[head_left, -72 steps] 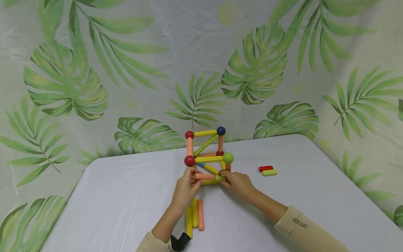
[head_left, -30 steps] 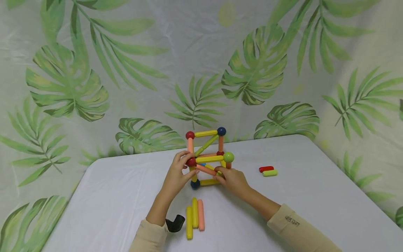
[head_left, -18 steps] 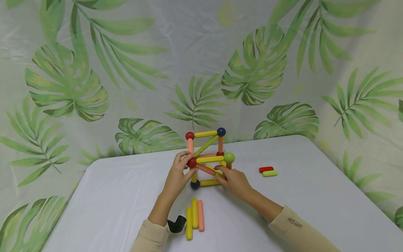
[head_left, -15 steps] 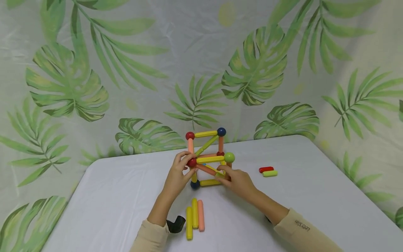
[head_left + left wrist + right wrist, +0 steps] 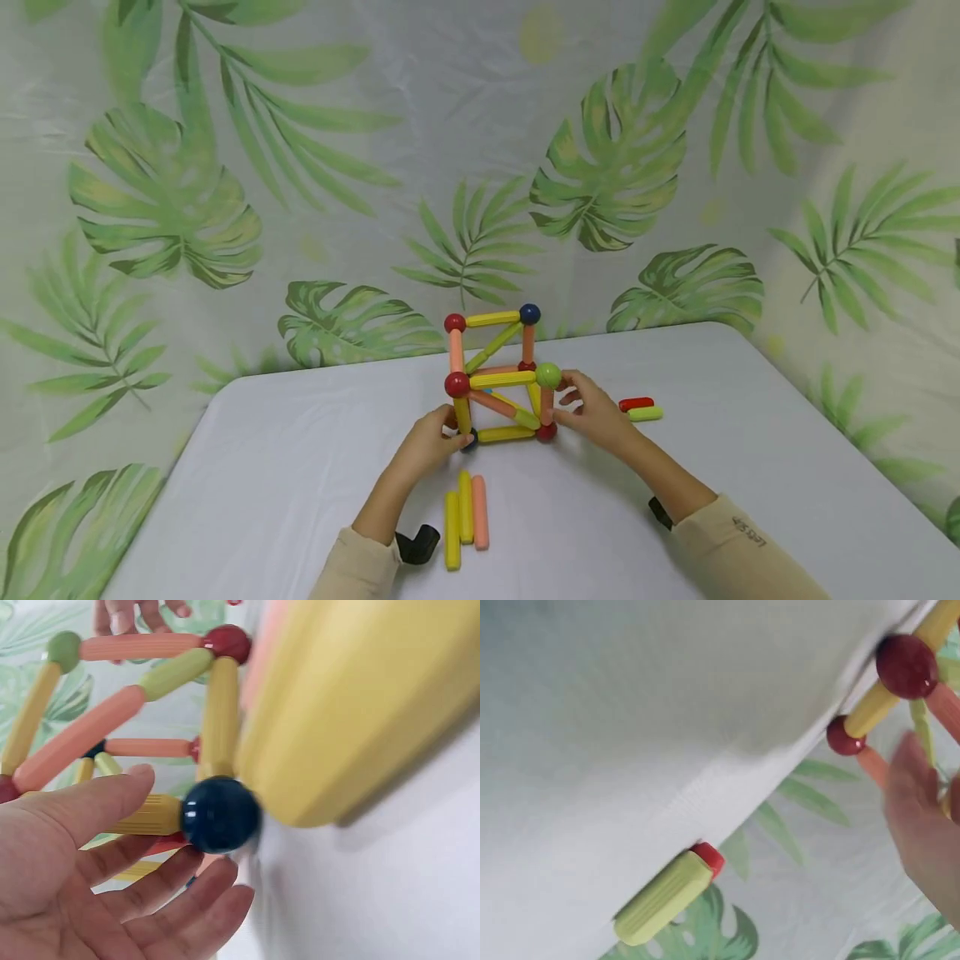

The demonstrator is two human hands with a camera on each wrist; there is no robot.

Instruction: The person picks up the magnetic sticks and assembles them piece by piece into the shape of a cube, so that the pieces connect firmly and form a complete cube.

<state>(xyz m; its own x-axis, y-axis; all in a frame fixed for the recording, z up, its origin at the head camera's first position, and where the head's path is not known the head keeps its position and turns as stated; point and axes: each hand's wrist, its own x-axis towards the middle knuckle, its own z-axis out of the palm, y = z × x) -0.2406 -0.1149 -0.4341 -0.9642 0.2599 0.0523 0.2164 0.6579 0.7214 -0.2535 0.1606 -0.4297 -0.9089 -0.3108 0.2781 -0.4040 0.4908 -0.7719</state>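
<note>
A frame of coloured rods and balls (image 5: pixel 502 379) stands on the table. On its front face, a diagonal of a salmon rod (image 5: pixel 492 403) and a short lime rod (image 5: pixel 527 418) runs from the upper left red ball (image 5: pixel 457 384) down towards the lower right red ball (image 5: pixel 547 432). My left hand (image 5: pixel 427 444) is at the front left yellow upright (image 5: pixel 146 814), thumb and loosely extended fingers on either side, close to the dark blue ball (image 5: pixel 221 814). Beside the right salmon upright (image 5: pixel 547 406), just below the green ball (image 5: pixel 549 375), my right hand (image 5: pixel 596 412) has its fingers loosely bent.
Two yellow rods (image 5: pixel 452 530) and a salmon rod (image 5: pixel 480 512) lie on the white table (image 5: pixel 300 467) in front of the frame. To the right lie a short red rod (image 5: pixel 636 404) and a short lime rod (image 5: pixel 664 898). A leaf-patterned cloth (image 5: pixel 337 167) hangs behind.
The salmon and lime rods, earlier held in both hands, now sit as the front diagonal. My left hand has dropped from the upper red ball; my right hand has let go and moved right.
</note>
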